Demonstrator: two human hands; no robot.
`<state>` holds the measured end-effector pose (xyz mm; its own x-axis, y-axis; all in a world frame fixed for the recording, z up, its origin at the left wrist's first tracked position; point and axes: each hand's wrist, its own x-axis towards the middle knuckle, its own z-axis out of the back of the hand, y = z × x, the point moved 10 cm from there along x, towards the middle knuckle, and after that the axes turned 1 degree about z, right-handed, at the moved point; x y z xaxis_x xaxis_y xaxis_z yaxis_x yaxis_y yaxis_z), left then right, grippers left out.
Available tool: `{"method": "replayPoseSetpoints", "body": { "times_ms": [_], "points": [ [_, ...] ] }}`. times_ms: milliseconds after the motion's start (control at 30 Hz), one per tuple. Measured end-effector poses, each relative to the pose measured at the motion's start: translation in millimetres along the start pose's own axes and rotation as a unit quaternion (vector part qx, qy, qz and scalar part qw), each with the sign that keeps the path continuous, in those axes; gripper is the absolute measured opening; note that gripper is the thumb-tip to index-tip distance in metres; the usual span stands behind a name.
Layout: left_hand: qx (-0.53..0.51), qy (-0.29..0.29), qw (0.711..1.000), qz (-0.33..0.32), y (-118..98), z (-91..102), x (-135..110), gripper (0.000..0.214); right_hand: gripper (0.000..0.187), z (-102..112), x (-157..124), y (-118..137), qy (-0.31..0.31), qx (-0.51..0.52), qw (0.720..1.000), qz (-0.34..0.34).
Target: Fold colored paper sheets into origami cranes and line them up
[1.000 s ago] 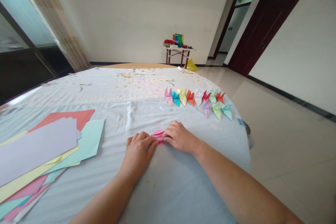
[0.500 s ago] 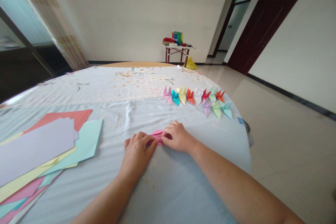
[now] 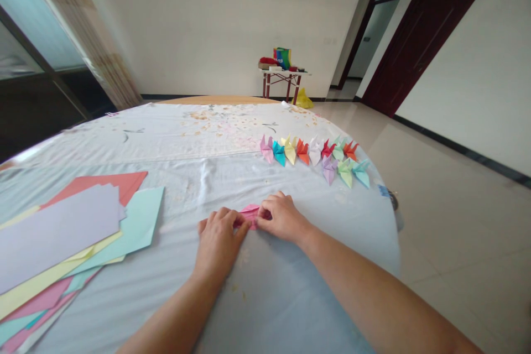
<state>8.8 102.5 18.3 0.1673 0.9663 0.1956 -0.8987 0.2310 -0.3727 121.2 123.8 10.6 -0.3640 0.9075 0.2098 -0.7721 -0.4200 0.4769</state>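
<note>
A small piece of folded pink paper lies on the tablecloth between my hands, its ends covered by fingers. My left hand grips its left side, thumb and fingertips pressed together. On the opposite side my right hand pinches the paper between curled fingers and thumb. Beyond the right hand stand folded paper cranes in several colours, in two rows; a lilac crane and a light green crane are among the nearest.
Coloured paper sheets lie fanned at the left, a lilac sheet on top and a mint sheet beside it. A pale cloth covers the round table. Behind it, a small side table bears boxes and a bag.
The view has shifted very slightly. Both hands keep their hold on the pink paper, with hardly any visible movement of the fingers.
</note>
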Motion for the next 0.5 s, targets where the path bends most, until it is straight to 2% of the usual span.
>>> {"method": "replayPoseSetpoints", "body": {
  "times_ms": [133,300,500],
  "points": [
    [0.073,-0.004,0.996,-0.049,-14.9,8.6,-7.9,0.027,0.021,-0.1,-0.3,1.1,0.008,-0.007,1.000,0.002],
    [0.122,0.026,0.986,-0.112,-32.8,11.5,-27.5,0.028,0.017,-1.4,-0.4,0.4,0.005,-0.009,1.000,0.006],
    [0.151,0.032,0.980,-0.127,-39.0,8.1,-33.4,0.028,0.016,-1.6,-0.6,0.1,0.004,-0.016,1.000,0.005]
  ]
}}
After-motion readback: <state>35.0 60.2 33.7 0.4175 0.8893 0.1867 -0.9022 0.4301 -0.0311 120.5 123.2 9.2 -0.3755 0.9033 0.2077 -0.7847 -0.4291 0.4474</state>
